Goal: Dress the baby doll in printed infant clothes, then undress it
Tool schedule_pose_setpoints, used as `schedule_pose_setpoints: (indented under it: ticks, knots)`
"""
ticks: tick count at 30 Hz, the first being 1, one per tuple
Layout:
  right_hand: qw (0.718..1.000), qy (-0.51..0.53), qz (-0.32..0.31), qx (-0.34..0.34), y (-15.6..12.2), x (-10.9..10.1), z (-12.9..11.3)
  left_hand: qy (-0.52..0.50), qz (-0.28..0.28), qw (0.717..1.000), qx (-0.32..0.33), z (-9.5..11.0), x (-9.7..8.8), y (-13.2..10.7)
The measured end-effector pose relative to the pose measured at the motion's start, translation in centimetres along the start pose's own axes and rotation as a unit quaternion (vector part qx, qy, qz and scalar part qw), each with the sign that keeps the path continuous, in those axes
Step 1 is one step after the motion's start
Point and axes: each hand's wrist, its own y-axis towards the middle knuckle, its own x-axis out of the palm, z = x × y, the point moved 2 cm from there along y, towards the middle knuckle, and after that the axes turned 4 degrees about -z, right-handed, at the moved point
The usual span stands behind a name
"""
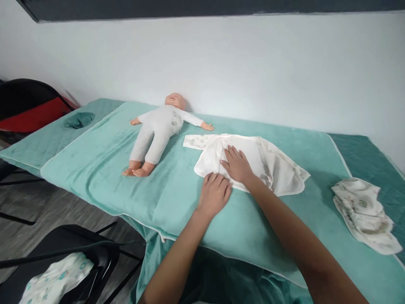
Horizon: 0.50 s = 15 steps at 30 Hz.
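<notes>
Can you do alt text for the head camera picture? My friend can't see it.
A person's bare left hand and right hand touch a small white long-sleeved cloth garment spread on a teal velvety cover. To its left lies a white cloth-bodied doll; to its right, bundled white patterned cloth.

A little white shirt (255,150) is lying spread out on the green cover (171,202), and I'm noticing small, faint prints on its sleeves. The left-hand sleeve (195,142) is sticking straight out to the side, lying flat. The right-hand sleeve (286,159) is sloping away and down towards the right, its printed edge showing. The middle is lying fairly smooth, partly hidden from me, while the right half is rumpling into soft folds. The bottom edge is curving round at the corners.
</notes>
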Motion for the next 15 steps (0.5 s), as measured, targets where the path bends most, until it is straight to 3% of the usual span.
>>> schedule_pose_setpoints:
  ticks: [5,9,10,12,14,15]
  knots:
    - [0.998,0.037,-0.038,-0.040,-6.4,-1.0,-1.1,0.030,-0.005,0.999,-0.024,0.1,0.2,0.2]
    - [0.976,0.192,-0.073,-0.070,-9.4,-3.0,1.2,0.035,0.000,0.999,-0.032,0.0,0.2,0.2]
    - [0.972,0.224,-0.048,-0.042,-9.6,-3.7,2.5,0.037,0.001,0.999,-0.032,0.0,0.3,0.2]
    - [0.971,0.227,0.063,0.047,-9.4,-5.3,5.9,0.037,0.005,0.999,-0.035,-0.1,0.4,0.1]
    - [0.968,0.152,0.157,0.124,-8.8,-6.6,9.2,0.037,0.009,0.999,-0.038,-0.1,0.5,0.2]
    - [0.965,0.106,0.175,0.162,-8.5,-6.9,10.6,0.039,0.010,0.998,-0.041,-0.2,0.5,0.2]
